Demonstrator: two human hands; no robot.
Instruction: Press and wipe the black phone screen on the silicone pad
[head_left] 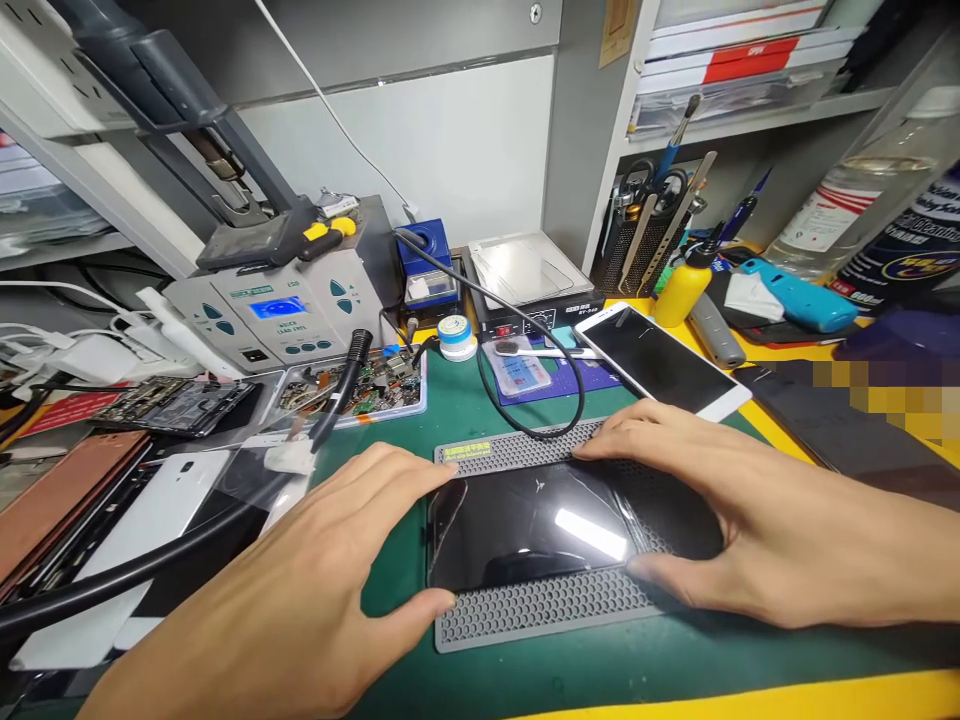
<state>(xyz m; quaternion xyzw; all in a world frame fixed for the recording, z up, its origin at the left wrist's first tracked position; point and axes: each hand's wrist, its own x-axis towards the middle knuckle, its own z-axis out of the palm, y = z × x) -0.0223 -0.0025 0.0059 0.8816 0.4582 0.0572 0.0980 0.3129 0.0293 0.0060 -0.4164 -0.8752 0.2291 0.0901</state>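
Observation:
A black smartphone (517, 530) lies flat, glossy side up, on a grey honeycomb mat (540, 605). A bright light reflects from its surface, and a wrinkled, shiny edge like clear film shows near its right part. My left hand (322, 575) spans the phone's left end, index finger at the far edge and thumb at the near edge. From the right, my right hand (757, 510) grips it the same way, fingertips at the far long edge and thumb at the near one. The phone's right end is partly hidden under that hand.
Behind the mat stand a rework station (285, 305), a tray of circuit boards (375, 385), a small round tub (456, 338) and a heating plate (529, 270). A white phone (664, 360) lies at the back right. A black hose (187, 540) crosses phone parts at left.

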